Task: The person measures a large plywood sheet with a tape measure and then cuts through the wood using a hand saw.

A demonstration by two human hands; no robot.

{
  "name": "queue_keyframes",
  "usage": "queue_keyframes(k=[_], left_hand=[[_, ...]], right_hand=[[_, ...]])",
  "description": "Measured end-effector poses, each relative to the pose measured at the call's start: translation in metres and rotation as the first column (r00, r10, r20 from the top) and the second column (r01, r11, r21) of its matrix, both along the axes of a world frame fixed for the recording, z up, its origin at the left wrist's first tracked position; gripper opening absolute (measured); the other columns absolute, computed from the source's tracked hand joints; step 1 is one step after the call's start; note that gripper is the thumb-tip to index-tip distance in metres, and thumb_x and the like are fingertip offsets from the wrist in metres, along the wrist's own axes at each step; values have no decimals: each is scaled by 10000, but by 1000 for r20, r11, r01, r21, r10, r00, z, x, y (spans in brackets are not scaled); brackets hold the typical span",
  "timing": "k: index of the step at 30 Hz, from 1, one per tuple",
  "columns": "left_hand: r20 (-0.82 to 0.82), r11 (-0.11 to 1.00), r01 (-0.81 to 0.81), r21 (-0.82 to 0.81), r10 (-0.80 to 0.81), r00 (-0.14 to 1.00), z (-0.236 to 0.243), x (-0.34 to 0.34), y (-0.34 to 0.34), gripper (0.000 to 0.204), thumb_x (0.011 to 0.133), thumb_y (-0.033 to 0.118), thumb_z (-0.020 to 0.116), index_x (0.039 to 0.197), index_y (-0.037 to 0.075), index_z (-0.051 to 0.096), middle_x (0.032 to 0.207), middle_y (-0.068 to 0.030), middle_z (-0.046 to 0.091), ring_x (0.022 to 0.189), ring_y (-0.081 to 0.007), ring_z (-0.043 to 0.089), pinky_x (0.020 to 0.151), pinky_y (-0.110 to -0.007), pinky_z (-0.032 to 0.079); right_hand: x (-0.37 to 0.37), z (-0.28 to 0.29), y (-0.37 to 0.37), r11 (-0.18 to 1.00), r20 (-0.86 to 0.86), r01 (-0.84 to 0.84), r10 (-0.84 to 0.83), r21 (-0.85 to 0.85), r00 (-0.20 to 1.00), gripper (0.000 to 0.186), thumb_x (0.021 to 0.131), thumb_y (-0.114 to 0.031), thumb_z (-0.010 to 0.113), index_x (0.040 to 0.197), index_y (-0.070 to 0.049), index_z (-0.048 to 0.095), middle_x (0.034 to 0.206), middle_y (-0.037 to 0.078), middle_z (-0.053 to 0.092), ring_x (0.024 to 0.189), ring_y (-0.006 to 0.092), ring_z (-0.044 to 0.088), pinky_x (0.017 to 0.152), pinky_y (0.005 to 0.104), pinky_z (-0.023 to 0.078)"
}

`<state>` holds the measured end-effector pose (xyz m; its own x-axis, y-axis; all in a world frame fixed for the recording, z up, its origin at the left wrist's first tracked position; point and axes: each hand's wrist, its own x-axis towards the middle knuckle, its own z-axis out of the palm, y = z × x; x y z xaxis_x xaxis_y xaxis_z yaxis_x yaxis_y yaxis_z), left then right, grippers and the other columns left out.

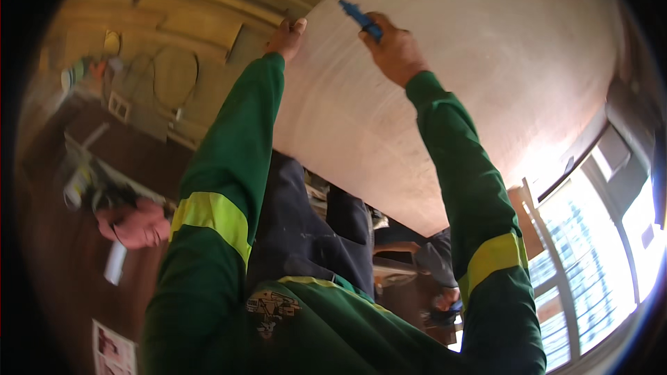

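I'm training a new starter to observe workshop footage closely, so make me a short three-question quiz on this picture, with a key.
1. Multiple choice: Which side holds the blue tool? a) left b) right c) both
2. True or false: The left hand lies in the middle of the large pale sheet.
3. Fill in the blank: Each green sleeve carries a bright ____ band.

Key:
1. b: the right hand grips it, above the sheet.
2. False: the left hand is at the sheet's edge.
3. Yellow.
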<state>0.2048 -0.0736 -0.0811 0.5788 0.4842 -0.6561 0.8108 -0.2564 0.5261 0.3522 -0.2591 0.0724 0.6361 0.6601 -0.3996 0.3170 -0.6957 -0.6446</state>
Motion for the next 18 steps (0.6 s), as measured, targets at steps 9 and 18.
queue_keyframes(k=[9,18], left_hand=[[-209,995,-76,63,87,974,2,-115,2,604,816,671,312,1038,165,555,1007,-93,624,1018,-303,538,901,-489,292],[-208,994,-90,69,103,973,-2,-124,-3,614,812,689,309,988,155,555,983,-104,625,1002,-311,542,901,-486,290]], right_hand=[[1,39,13,999,-15,-44,44,32,999,283,858,-233,541,1074,-51,543,713,153,611,632,346,594,593,395,470],[-19,168,-77,989,-54,-22,14,-144,998,324,871,-133,538,1176,-29,510,771,151,638,670,182,649,568,297,490]])
